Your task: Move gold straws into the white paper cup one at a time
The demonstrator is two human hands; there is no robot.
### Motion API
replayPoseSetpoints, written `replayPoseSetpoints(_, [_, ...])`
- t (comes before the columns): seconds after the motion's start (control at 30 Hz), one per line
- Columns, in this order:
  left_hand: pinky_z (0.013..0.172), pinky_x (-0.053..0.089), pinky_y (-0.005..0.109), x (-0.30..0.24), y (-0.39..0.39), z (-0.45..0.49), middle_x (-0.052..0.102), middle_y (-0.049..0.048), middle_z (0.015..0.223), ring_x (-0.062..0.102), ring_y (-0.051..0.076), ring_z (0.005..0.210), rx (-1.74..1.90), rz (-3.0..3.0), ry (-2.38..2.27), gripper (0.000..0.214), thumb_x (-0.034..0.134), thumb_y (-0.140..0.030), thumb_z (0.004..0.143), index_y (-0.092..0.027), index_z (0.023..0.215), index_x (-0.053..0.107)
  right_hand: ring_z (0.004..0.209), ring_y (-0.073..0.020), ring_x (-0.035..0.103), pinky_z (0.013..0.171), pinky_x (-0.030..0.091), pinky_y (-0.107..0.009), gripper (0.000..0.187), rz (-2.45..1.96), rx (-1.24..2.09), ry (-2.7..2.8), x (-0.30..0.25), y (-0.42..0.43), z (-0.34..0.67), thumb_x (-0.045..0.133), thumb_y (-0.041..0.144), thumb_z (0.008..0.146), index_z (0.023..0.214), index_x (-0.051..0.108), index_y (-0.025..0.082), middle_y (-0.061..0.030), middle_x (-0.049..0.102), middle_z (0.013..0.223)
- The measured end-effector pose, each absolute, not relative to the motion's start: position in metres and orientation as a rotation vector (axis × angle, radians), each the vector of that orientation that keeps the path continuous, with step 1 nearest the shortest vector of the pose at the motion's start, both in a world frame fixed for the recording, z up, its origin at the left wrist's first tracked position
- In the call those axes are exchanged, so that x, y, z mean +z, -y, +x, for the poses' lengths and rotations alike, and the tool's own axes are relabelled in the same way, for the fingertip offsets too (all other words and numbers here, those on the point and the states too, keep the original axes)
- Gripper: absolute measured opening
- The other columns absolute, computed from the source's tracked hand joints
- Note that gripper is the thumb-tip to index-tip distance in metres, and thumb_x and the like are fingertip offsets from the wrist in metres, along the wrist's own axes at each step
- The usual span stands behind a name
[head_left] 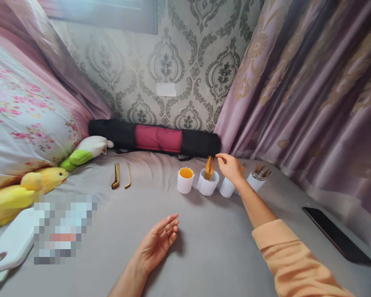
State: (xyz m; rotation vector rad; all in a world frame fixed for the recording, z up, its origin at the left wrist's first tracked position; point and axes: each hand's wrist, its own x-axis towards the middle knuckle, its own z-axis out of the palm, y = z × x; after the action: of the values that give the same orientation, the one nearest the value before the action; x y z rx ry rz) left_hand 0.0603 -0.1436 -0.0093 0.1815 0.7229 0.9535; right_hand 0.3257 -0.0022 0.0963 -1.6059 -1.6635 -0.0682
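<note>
My right hand point(230, 167) is over the row of white containers, thumb and fingertips pinched beside the thin golden-brown sticks point(209, 168) standing in a white cup point(207, 188). Whatever the pinch may hold is too small to make out. Left of that cup stands another white cup point(185, 185) with a yellow-orange inside. A third white container point(226, 188) is partly covered by my right hand. Beyond my wrist, a jar point(256, 181) holds several brown sticks point(261, 169). My left hand point(160, 239) rests on the grey sheet, palm sideways, fingers loosely curled and apart, holding nothing.
Gold-coloured bent rods point(115, 177) lie at left, a single one point(128, 176) beside them. A black phone point(336, 235) lies at right. Plush toys point(46, 179) and a white device point(12, 241) are at left. A black-and-red long bag point(157, 138) lies along the wall.
</note>
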Motion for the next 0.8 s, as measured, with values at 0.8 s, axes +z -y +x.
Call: replayPoseSetpoints(0.8, [0.063,0.047,0.020,-0.010,0.145,0.059,0.063,0.0073,0.082,0.059,0.010,0.067,0.968,0.180,-0.654,0.024,0.060,-0.016,0.074,-0.008,0.097,0.061,0.052,-0.0123,0.054,0.045,0.045,-0.024,0.034,-1.419,0.493,1.429,0.076,0.061,0.285,0.049,0.041,0.076,0.097,0.061,0.018,-0.0053,0.064,0.076])
